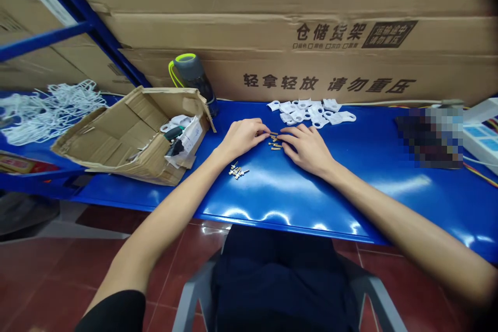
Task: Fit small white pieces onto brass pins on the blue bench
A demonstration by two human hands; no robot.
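Several small brass pieces (pixel 276 147) lie on the blue tabletop between my two hands. My left hand (pixel 246 137) comes to them from the left, thumb and forefinger closed together at the edge of the group; whatever sits between those fingertips is too small to make out. From the right, my right hand (pixel 309 150) rests over the table with fingers stretched and apart, its fingertips touching or just beside the pieces. Nearer me and to the left lies a small cluster of silvery metal parts with pins (pixel 237 171). Behind my hands is a spread of white plastic pieces with round holes (pixel 298 114).
An open cardboard box (pixel 116 127) with small items stands at left, a dark bottle (pixel 194 78) behind it. White cords (pixel 50 111) are heaped at far left. Large cartons (pixel 218 26) wall the back. A blurred dark object (pixel 428 137) and a white device (pixel 484 140) are at right.
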